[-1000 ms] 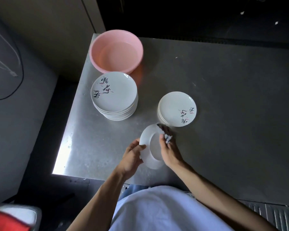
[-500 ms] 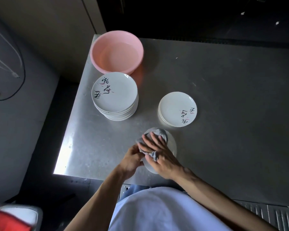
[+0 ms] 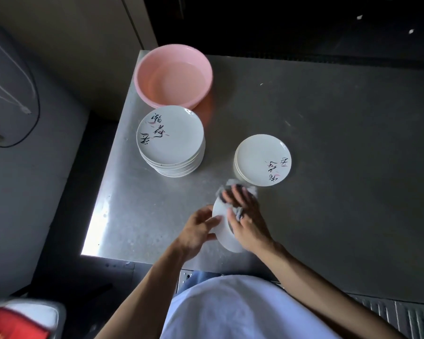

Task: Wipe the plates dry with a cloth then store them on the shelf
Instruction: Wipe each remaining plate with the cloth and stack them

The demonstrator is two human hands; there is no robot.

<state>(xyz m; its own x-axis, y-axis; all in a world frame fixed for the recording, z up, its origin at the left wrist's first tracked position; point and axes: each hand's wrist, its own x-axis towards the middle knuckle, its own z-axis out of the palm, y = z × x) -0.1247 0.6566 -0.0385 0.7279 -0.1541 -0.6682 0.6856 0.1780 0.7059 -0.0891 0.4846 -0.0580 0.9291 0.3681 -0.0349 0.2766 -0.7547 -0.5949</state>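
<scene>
1. Nearest the camera is the person's white shirt [image 3: 242,309]. Low on the left there is a blurred red and white object [image 3: 15,321]; what it is cannot be told.
2. The left hand [image 3: 197,232] holds one plate [image 3: 224,237] by its left rim, the fingers curled round the edge and lying close together.
3. That plate stands tilted on its edge over the near part of the steel table [image 3: 340,167], between the two hands. Whether its lower rim touches the table cannot be told.
4. The right hand [image 3: 249,223] lies against the plate's right-hand face with a grey cloth [image 3: 239,213] under it. Its fingers [image 3: 235,194] are spread and lie flat on the cloth, and a fold of it is caught between thumb and forefinger.
5. Just beyond the right hand's fingertips sits a short stack of plates [image 3: 260,160], face up, with dark brush lettering and pink marks near its right rim.
6. Further back and to the left stands a tall stack of plates [image 3: 171,135], apart from the short one. Its top plate bears the same lettering.
7. Behind the tall stack, at the table's far left corner, sits a pink basin [image 3: 138,69].
8. A dark cable [image 3: 36,104] loops on the wall to the left.
</scene>
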